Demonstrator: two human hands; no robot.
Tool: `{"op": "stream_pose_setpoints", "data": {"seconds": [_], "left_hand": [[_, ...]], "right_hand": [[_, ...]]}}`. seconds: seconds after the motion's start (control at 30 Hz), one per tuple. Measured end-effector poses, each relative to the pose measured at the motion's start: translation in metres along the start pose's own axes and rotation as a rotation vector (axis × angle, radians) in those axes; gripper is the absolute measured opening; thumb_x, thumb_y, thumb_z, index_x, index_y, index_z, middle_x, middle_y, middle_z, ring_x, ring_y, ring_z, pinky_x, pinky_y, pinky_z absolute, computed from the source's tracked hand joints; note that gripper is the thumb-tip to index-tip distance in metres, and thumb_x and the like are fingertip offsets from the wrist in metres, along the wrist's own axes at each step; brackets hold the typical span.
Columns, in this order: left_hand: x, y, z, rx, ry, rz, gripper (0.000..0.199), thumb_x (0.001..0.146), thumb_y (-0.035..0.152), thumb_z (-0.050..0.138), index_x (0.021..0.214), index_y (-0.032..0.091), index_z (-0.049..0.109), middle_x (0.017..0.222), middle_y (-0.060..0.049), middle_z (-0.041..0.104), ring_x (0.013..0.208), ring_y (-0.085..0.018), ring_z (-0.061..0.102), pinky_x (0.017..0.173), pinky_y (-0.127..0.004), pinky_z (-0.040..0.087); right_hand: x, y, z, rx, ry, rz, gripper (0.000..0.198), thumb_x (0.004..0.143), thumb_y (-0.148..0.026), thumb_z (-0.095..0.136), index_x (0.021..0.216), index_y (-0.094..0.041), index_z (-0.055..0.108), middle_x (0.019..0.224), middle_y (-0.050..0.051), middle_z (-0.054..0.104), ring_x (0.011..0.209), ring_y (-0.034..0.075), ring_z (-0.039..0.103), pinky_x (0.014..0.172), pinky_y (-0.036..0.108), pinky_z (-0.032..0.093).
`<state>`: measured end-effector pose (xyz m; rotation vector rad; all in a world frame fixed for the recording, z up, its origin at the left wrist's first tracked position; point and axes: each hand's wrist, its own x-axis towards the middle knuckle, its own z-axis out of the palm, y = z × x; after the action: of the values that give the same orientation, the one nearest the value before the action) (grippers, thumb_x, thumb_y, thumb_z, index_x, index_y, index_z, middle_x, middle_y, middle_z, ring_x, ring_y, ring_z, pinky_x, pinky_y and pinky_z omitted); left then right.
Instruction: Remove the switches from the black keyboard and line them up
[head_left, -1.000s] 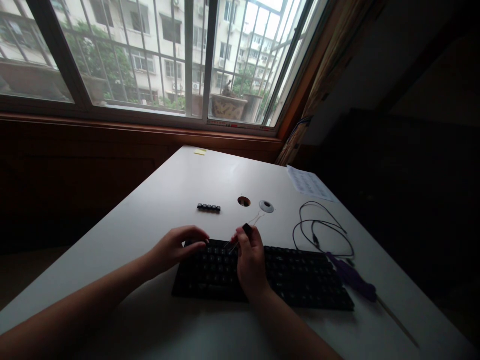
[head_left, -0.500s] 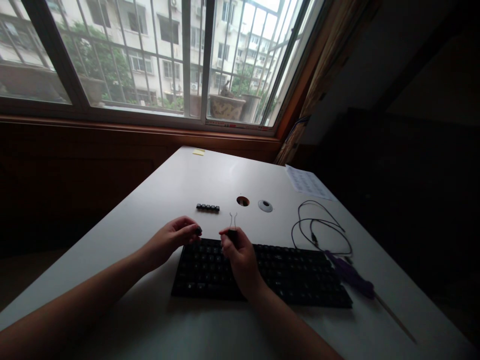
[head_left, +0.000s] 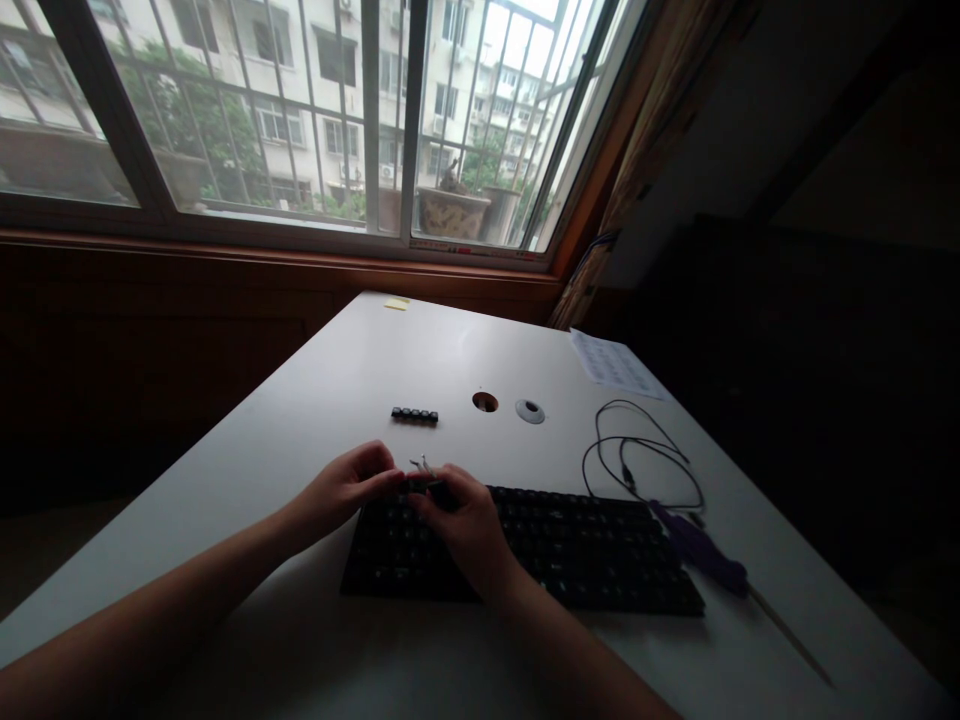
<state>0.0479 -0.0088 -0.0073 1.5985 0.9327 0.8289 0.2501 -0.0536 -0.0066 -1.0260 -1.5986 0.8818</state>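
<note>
My left hand [head_left: 349,487] is closed, its fingertips pinched on a small black keycap that is mostly hidden now. Closed around the black handle of a wire keycap puller [head_left: 425,467] is my right hand [head_left: 466,520]. The puller's thin metal wires tilt up and to the left, right beside my left fingertips. Both hands are over the upper left part of a black keyboard [head_left: 585,550]. Behind them, a short row of black keycaps [head_left: 415,416] lies on the white table.
On the white table [head_left: 300,400], a round hole [head_left: 485,402] and its grey cover [head_left: 530,411] lie behind the keyboard. To the right are a coiled black cable [head_left: 630,440], a purple-handled screwdriver [head_left: 705,555] and a printed sheet [head_left: 619,363]. A yellow note [head_left: 397,304] is at the far edge.
My right hand has moved left and tipped the keycap puller over toward my left hand. The two hands, apart before, now meet at the fingertips. The keyboard has not moved.
</note>
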Motion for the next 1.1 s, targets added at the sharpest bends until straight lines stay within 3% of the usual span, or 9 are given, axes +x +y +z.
{"op": "stream_pose_setpoints", "data": {"seconds": [0.37, 0.5, 0.67, 0.73, 0.9, 1.1], "left_hand": [[0.0, -0.001, 0.0, 0.142, -0.021, 0.044, 0.038, 0.092, 0.05, 0.057, 0.078, 0.015, 0.058, 0.068, 0.002, 0.053, 0.065, -0.014, 0.048, 0.059, -0.024, 0.037], [0.0, 0.001, -0.002, 0.24, -0.033, 0.111, 0.034, 0.096, 0.045, 0.051, 0.084, 0.015, 0.062, 0.075, -0.001, 0.061, 0.069, -0.016, 0.054, 0.062, -0.026, 0.041], [0.001, -0.003, -0.006, 0.451, -0.031, 0.352, 0.016, 0.095, 0.031, 0.056, 0.093, 0.018, 0.066, 0.09, -0.006, 0.067, 0.088, -0.021, 0.058, 0.079, -0.033, 0.046], [0.003, -0.007, -0.008, 0.517, -0.044, 0.407, 0.011, 0.093, 0.027, 0.058, 0.092, 0.019, 0.066, 0.092, -0.006, 0.067, 0.092, -0.022, 0.056, 0.084, -0.036, 0.045], [0.009, -0.016, -0.016, 0.588, -0.057, 0.426, 0.008, 0.091, 0.024, 0.061, 0.095, 0.02, 0.067, 0.098, -0.006, 0.065, 0.094, -0.023, 0.054, 0.085, -0.038, 0.046], [0.013, -0.019, -0.023, 0.535, -0.112, 0.422, 0.014, 0.093, 0.029, 0.06, 0.096, 0.019, 0.069, 0.094, -0.007, 0.061, 0.091, -0.022, 0.057, 0.082, -0.035, 0.05]], "right_hand": [[0.0, 0.003, 0.0, -0.09, 0.009, -0.028, 0.014, 0.08, -0.022, 0.075, 0.094, -0.024, 0.073, 0.086, 0.0, 0.068, 0.078, 0.016, 0.062, 0.074, 0.028, 0.048], [0.003, -0.001, -0.006, -0.093, 0.045, 0.007, 0.015, 0.08, -0.025, 0.075, 0.095, -0.024, 0.073, 0.088, 0.0, 0.07, 0.082, 0.017, 0.063, 0.077, 0.029, 0.048], [0.016, -0.003, -0.037, -0.094, 0.106, 0.085, 0.021, 0.083, -0.037, 0.071, 0.097, -0.021, 0.07, 0.074, -0.001, 0.063, 0.064, 0.014, 0.054, 0.06, 0.026, 0.043], [0.026, 0.002, -0.054, -0.13, 0.096, 0.083, 0.026, 0.083, -0.04, 0.071, 0.098, -0.02, 0.069, 0.077, 0.0, 0.064, 0.065, 0.014, 0.054, 0.061, 0.026, 0.044], [0.059, 0.026, -0.087, -0.308, -0.013, 0.017, 0.027, 0.08, -0.042, 0.071, 0.095, -0.02, 0.071, 0.084, 0.003, 0.068, 0.074, 0.017, 0.06, 0.07, 0.029, 0.047], [0.1, 0.06, -0.097, -0.468, -0.092, 0.034, 0.026, 0.077, -0.04, 0.072, 0.092, -0.02, 0.075, 0.084, 0.004, 0.071, 0.077, 0.019, 0.063, 0.07, 0.029, 0.046]]}}
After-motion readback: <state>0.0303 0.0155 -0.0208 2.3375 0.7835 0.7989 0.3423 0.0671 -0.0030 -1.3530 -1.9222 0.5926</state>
